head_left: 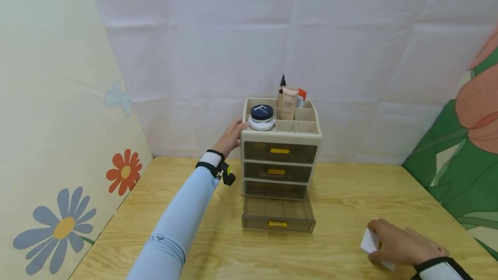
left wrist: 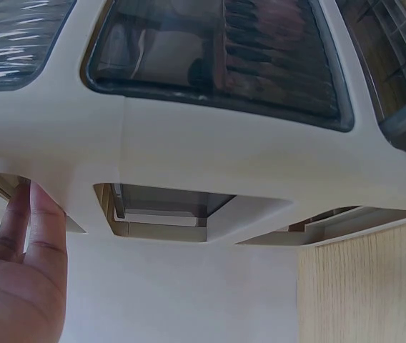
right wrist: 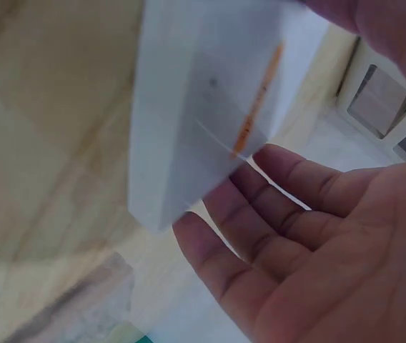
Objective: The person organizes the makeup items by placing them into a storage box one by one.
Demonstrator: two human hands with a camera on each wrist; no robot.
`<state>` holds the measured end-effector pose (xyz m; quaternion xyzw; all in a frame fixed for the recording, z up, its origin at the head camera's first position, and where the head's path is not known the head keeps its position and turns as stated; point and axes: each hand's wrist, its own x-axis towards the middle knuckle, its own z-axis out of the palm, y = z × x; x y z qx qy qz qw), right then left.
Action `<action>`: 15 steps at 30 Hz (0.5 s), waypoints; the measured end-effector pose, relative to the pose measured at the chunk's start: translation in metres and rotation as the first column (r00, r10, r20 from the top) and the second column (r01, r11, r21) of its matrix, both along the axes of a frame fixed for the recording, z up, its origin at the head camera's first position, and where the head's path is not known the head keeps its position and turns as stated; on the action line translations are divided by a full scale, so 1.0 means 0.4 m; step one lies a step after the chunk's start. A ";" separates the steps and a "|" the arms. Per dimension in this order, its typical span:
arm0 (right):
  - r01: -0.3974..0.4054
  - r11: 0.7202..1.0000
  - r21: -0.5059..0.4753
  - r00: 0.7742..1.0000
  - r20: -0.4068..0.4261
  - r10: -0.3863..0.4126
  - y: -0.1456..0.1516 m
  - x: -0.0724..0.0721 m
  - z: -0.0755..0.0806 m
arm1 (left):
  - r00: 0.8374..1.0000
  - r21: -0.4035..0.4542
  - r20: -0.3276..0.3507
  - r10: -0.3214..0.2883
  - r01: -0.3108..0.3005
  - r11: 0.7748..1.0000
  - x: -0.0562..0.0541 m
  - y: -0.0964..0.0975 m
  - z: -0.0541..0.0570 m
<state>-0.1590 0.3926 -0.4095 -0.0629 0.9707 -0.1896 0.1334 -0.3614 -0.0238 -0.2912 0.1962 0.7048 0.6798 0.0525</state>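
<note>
A cream drawer organizer (head_left: 281,136) stands on the table, its lowest see-through drawer (head_left: 278,214) pulled out with nothing visible inside. My left hand (head_left: 230,136) holds the organizer's upper left side. In the left wrist view, the fingertips (left wrist: 23,207) reach into a side opening. To the right and nearer, low over the table, my right hand (head_left: 400,241) grips a white box-like block (head_left: 369,242) between thumb and fingers. An orange line marks the block's face (right wrist: 256,107) in the right wrist view, where it is tilted and slightly blurred.
On the organizer's top sit a dark-blue-lidded round case (head_left: 261,111) on a white one (head_left: 261,125), a BB cream tube (head_left: 288,103) and a black-tipped pen-like item (head_left: 282,81). A pinkish flat item (head_left: 428,240) lies beside my right hand. White cloth (head_left: 233,46) hangs behind the table.
</note>
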 end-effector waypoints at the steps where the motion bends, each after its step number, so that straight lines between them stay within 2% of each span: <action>1: 0.004 1.000 -0.003 1.000 0.002 -0.004 0.001 0.001 -0.002 | 1.000 -0.001 -0.002 0.001 -0.001 1.000 0.000 0.001 0.001; 8: 0.058 0.998 0.018 0.998 0.034 -0.058 -0.005 -0.007 -0.012 | 1.000 0.003 -0.009 0.003 -0.003 1.000 0.002 0.001 0.003; 15: 0.066 0.998 0.012 0.997 0.025 -0.066 -0.011 -0.011 -0.016 | 1.000 0.007 -0.004 -0.002 0.002 1.000 0.000 0.000 -0.001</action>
